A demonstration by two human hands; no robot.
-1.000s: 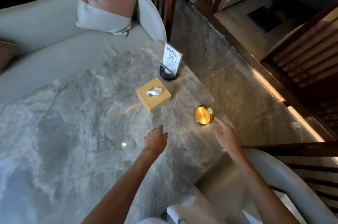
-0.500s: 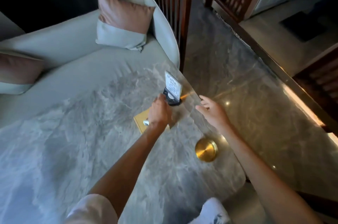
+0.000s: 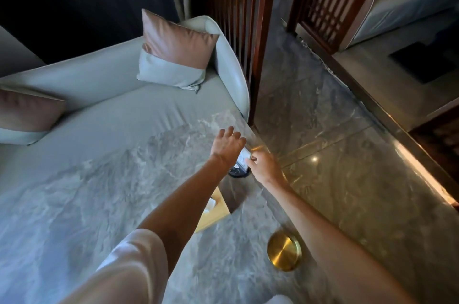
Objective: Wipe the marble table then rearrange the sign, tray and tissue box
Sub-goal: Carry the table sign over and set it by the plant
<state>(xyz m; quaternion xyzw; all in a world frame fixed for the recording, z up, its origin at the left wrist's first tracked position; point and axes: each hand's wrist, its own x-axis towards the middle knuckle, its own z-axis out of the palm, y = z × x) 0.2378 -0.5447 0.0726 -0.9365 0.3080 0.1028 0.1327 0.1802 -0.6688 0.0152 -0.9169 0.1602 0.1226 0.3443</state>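
The small sign (image 3: 242, 162), a white card on a round black base, stands near the far right edge of the grey marble table (image 3: 99, 192). My right hand (image 3: 263, 167) pinches the card's right side. My left hand (image 3: 227, 146) reaches over the sign from the left with fingers spread, and whether it touches the card is hidden. The yellow tissue box (image 3: 214, 213) lies nearer me, mostly covered by my left forearm. The round gold tray (image 3: 284, 251) sits on the table's right edge, close to my right forearm.
A pale grey sofa (image 3: 99, 95) with pink-and-grey cushions (image 3: 173, 48) curves round the table's far side. A dark wooden slatted screen (image 3: 238, 18) stands behind it. Polished marble floor (image 3: 347, 154) lies to the right.
Both hands moved away from me to the sign: the right hand now pinches the card, and the left hand passed over the tissue box to above the sign. The camera leaned forward.
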